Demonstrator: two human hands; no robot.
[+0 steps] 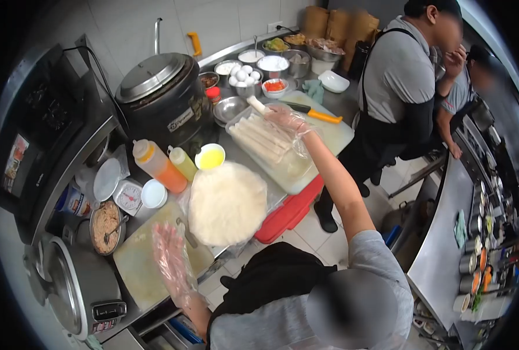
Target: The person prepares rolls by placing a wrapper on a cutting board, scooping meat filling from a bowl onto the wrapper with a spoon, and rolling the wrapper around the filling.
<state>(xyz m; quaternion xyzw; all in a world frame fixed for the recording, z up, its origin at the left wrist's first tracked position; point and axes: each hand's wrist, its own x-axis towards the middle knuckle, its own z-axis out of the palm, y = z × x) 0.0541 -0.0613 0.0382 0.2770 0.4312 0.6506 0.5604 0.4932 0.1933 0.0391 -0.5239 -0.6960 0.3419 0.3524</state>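
Note:
My right hand [288, 119], in a clear plastic glove, is closed around one end of a long white roll [258, 105]. It is over a clear tray [245, 157] holding several similar white rolls [259, 137] side by side. My left hand [170, 256], also in a clear glove, has its fingers stretched out above a pale cutting board [137, 262] and holds nothing. Between my hands lies a large round white sheet [227, 204], with clear plastic showing at its edge. I cannot tell whether it is one sheet or a stack.
An orange-handled knife [323, 115] lies on the right cutting board [335, 137]. Sauce bottles [160, 166], a bowl of yellow liquid [211, 157], a scale [128, 197] and a pan of filling [105, 227] stand nearby. Co-workers [396, 76] are at right; a red lid [288, 216] juts below the counter.

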